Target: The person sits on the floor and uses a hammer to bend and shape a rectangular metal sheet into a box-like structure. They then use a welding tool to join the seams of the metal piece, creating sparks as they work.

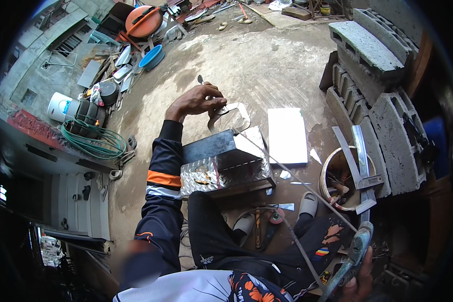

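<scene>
My left hand reaches forward and is closed on a curved, shiny metal strip, held at the far top edge of a metal box with a checker-plate front. The box sits on the ground between my knees. My right hand at the lower right grips a grey-green welding electrode holder. A long thin rod runs from the holder up and left to the box's far corner beside the strip.
A white flat sheet lies right of the box. A bucket holding metal squares stands by stacked concrete blocks. A small cutting disc lies near my feet. A green hose, a blue bowl and scrap are at left.
</scene>
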### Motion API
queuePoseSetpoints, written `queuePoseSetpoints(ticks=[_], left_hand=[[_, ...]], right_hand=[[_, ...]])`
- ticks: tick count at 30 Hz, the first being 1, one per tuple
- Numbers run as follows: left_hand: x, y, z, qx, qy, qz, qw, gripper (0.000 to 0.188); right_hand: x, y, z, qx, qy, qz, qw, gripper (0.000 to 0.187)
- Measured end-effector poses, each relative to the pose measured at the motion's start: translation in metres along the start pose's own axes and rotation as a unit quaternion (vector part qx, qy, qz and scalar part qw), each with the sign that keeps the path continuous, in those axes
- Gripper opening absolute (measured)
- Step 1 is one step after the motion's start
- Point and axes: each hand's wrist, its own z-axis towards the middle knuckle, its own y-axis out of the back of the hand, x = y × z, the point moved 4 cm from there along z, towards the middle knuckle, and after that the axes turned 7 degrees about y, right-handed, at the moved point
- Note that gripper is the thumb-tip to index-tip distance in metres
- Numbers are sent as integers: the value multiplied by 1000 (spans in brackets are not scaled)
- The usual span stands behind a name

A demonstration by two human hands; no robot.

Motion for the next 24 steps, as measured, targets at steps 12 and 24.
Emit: queuePoseSetpoints(ticks=[12, 24], left_hand=[[-2, 0, 1, 13, 8, -12, 1000, 37], [3, 2, -1, 16, 14, -14, 1000, 37]], right_hand=[[2, 4, 2, 1, -41, 57, 998, 57], [9, 6, 15, 14, -6, -16, 1000, 54]])
